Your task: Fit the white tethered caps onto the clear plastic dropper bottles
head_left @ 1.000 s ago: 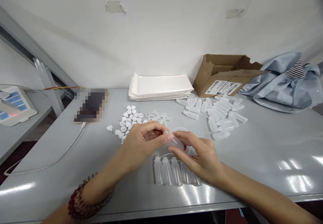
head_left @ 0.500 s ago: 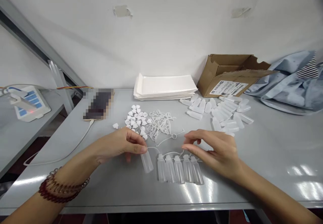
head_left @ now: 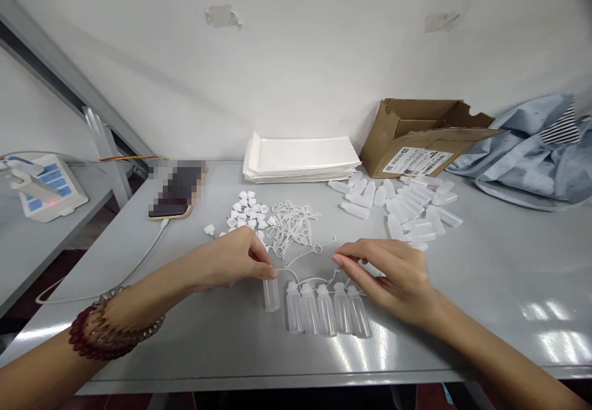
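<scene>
My left hand pinches the top of a small clear plastic dropper bottle, which hangs tilted slightly just left of a row. In that row, several like bottles lie side by side with thin white ring straps at their necks. My right hand hovers right of the row's necks, thumb and index tips together, with nothing visible between them. A loose white ring strap lies between the hands. Farther back are a heap of ring straps and a cluster of white caps, partly hidden by my left hand.
Several loose bottles lie at the back right, before an open cardboard box. White envelopes are stacked against the wall. A phone with its cable lies left. Blue-grey fabric sits far right.
My left hand has moved slightly right and turned, bringing its bottle closer to the row and more upright. My right hand has closed its fingertips a little, otherwise staying in place.
</scene>
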Available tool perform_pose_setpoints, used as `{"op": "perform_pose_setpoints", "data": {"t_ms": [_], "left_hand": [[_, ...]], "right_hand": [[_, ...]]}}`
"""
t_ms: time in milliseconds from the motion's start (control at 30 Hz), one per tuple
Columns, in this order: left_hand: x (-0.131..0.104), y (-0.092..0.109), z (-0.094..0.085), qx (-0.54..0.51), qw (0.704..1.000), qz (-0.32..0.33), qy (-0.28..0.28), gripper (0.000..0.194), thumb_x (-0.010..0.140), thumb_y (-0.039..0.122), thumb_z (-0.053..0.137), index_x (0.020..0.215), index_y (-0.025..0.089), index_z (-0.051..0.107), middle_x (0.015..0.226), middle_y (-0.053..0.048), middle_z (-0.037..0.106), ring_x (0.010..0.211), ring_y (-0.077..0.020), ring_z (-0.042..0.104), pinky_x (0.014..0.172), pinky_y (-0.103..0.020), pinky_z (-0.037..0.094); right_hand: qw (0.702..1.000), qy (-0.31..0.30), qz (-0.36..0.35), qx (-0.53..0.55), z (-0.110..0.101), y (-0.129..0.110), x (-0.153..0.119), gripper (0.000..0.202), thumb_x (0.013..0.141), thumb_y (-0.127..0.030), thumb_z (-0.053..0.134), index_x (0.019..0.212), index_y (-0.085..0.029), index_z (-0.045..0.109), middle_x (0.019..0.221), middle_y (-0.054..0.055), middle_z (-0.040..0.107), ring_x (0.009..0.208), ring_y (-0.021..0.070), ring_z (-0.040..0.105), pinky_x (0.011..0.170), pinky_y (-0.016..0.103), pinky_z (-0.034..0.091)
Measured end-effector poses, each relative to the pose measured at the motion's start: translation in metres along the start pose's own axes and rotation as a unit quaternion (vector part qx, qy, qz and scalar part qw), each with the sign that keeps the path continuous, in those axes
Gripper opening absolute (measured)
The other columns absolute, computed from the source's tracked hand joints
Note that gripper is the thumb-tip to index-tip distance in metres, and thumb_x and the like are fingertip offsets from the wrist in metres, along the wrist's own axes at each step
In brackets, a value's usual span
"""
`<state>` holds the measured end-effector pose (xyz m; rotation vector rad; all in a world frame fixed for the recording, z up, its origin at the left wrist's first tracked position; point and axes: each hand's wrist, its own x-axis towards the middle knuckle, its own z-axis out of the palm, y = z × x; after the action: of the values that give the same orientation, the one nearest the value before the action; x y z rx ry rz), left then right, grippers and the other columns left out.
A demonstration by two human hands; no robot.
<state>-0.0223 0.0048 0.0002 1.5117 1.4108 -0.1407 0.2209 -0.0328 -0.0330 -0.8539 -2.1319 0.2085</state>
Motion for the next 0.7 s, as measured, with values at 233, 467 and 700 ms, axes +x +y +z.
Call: {"op": "perform_pose_setpoints", "data": {"t_ms": [233, 467, 700], "left_hand": [[0.005, -0.001, 0.014, -0.058, 0.997, 0.021, -0.040, 0.013, 0.066, 0.030, 0.064, 0.068, 0.017, 0.067, 0.056, 0.000, 0.064, 0.055, -0.0169, 0.062, 0.051, -0.024, 0.047], [0.003, 0.001, 0.016, -0.032, 0.997, 0.043, -0.058, 0.017, 0.073, 0.034, 0.061, 0.071, 0.017, 0.066, 0.061, 0.000, 0.066, 0.060, -0.0190, 0.067, 0.058, -0.026, 0.050], [0.000, -0.003, 0.015, 0.005, 0.998, 0.051, -0.032, 0.024, 0.078, 0.032, 0.051, 0.062, 0.017, 0.060, 0.066, -0.003, 0.067, 0.062, -0.0206, 0.069, 0.060, -0.027, 0.050]], "right_hand": [[1.000, -0.004, -0.008, -0.017, -0.003, 0.000, 0.001, 0.014, 0.091, -0.014, 0.052, 0.082, -0.014, 0.062, 0.054, -0.002, 0.058, 0.044, 0.0083, 0.048, 0.042, 0.022, 0.038], [0.999, -0.005, -0.025, -0.034, -0.002, 0.003, 0.000, 0.012, 0.090, -0.012, 0.054, 0.082, -0.012, 0.063, 0.056, 0.000, 0.061, 0.045, 0.0086, 0.052, 0.044, 0.022, 0.041], [0.998, -0.051, -0.025, -0.020, 0.001, 0.000, 0.000, 0.013, 0.093, -0.018, 0.052, 0.088, -0.013, 0.062, 0.062, 0.001, 0.064, 0.050, 0.0096, 0.056, 0.048, 0.021, 0.044]]}}
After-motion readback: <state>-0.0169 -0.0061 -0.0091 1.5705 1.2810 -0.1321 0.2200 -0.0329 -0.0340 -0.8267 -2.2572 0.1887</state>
